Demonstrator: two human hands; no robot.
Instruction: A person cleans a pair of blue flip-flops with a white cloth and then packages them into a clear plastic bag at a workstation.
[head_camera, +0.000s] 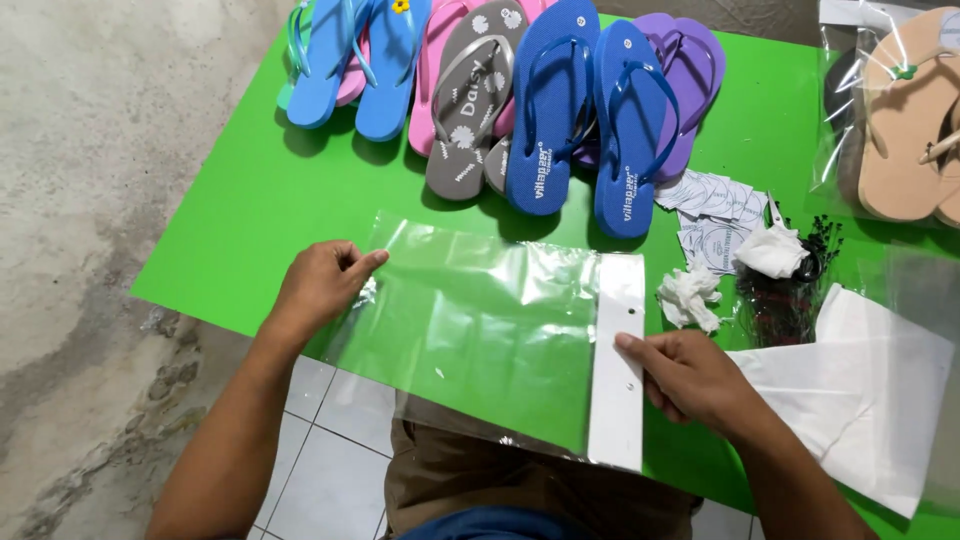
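L hand (322, 283): reaching in from near-left, forearm angling up; fingers curling, thumb and forefinger pinching the left edge of the clear plastic bag (470, 330), closed on it.
R hand (690, 378): coming in from near-right, palm down, fingers pointing left; fingertips pressing on the white header strip (618, 360) at the bag's right end. Resting flat, not gripping around it.
Hands: well apart, one at each end of the bag.
Bag: lying flat and empty on the green table (240, 230), near edge hanging over the table's near side; see-through, lightly creased, glare across the far part.
Header strip: white, narrow, running near-to-far, w/ small holes showing.
Far side: row of flip-flops (550, 110), blue, pink, grey, purple, overlapping.
Right of bag: crumpled white tissue (688, 297), stack of small printed cards (712, 215), pile of black ties (790, 290), white paper sheet (860, 400).
Far right: beige sandals in a clear bag (900, 120).
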